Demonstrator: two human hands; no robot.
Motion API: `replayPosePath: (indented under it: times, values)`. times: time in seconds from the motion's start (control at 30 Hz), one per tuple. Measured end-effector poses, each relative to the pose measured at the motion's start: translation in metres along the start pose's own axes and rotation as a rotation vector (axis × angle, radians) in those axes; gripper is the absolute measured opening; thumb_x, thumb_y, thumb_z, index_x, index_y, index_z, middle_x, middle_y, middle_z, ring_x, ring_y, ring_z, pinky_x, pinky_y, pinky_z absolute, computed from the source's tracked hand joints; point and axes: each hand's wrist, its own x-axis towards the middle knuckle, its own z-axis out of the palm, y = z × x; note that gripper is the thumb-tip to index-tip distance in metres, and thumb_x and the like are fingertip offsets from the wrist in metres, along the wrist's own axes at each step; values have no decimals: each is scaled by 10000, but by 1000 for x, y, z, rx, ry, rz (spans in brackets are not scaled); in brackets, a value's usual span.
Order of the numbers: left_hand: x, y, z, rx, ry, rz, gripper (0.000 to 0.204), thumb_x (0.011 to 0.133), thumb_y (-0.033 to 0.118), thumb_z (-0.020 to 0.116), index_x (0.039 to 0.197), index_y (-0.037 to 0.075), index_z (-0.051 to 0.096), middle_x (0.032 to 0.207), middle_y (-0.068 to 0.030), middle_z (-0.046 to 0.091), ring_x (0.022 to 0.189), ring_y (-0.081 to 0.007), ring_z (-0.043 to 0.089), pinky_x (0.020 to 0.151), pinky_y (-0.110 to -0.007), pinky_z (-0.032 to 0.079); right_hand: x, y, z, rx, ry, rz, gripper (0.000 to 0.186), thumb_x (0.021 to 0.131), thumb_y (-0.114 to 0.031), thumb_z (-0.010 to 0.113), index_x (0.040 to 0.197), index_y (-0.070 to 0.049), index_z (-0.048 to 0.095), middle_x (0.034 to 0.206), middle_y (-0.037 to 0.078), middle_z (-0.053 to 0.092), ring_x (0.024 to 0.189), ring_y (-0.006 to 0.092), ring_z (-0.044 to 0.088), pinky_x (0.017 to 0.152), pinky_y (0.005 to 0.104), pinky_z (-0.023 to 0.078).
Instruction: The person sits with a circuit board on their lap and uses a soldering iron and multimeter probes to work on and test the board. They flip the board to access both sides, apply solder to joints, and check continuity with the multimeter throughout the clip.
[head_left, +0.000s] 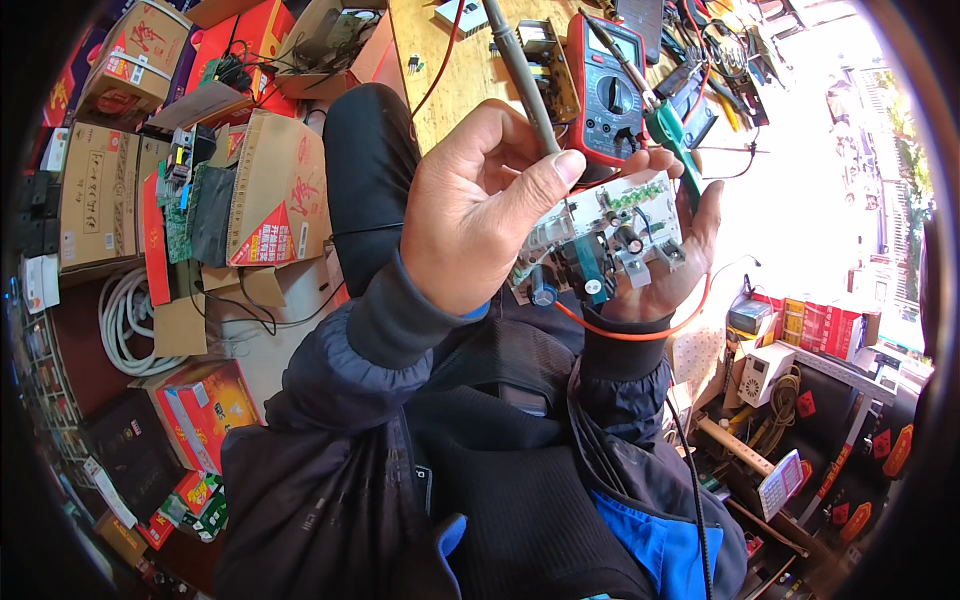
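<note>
The left hand (465, 222) pinches a grey rod (522, 75), slanting down toward the board (648, 215) just right, which the right hand (690, 268) cradles.

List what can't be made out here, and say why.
In the head view:
Grey rod in the left hand: upper end cut off by the top edge.
Circuit board: underside hidden, facing away from the camera.
Right hand: palm partly hidden behind the board.
Red multimeter: display too small to read.
Bright area at right: detail washed out by glare.
</note>
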Motion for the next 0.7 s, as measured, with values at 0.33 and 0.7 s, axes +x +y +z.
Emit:
replayPosePath:
  times: [0.33, 0.7]
  values:
    - [-2, 0, 1, 35, 12, 29, 139, 970, 97, 700, 1009, 6, 601, 924, -47, 678, 838, -92, 632, 774, -249, 505, -1, 2, 2, -33, 5, -17, 531, 1050, -477, 501, 1104, 35, 628, 1061, 192, 702, 1078, 336, 676, 996, 456, 544]
    - [-19, 3, -5, 8, 62, 217, 192, 943, 32, 691, 1104, 4, 589, 988, -72, 637, 858, -130, 635, 748, -254, 497, -2, 6, 13, -222, 44, -363, 443, 1085, -439, 418, 1288, -71, 559, 1000, 149, 671, 1034, 316, 684, 1007, 539, 535]
